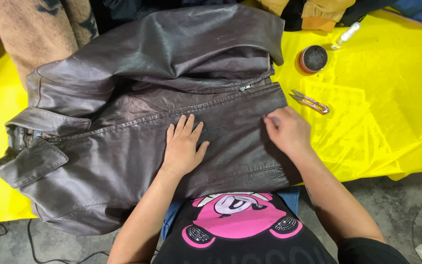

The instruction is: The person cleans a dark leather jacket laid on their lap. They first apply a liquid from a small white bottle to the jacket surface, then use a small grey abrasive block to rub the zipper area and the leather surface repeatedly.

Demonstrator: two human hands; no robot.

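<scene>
Lying lengthwise left-right, collar left, the brown jacket (137,98) bears the flat-open left hand (182,146); right hand (288,131) fingers pinch its hem.

Right of the jacket (137,112) the yellow counter (391,132) lies open, save snips (310,101), tin (313,59) and bottle (346,35) farther back.

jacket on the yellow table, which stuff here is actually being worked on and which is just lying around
In hand:
- dark brown leather jacket
- left hand, flat on the jacket front
- right hand, pinching something small at the jacket's hem edge

Lying about:
- thread snips
- round open tin
- small clear bottle
- tan fur-like fabric
</scene>
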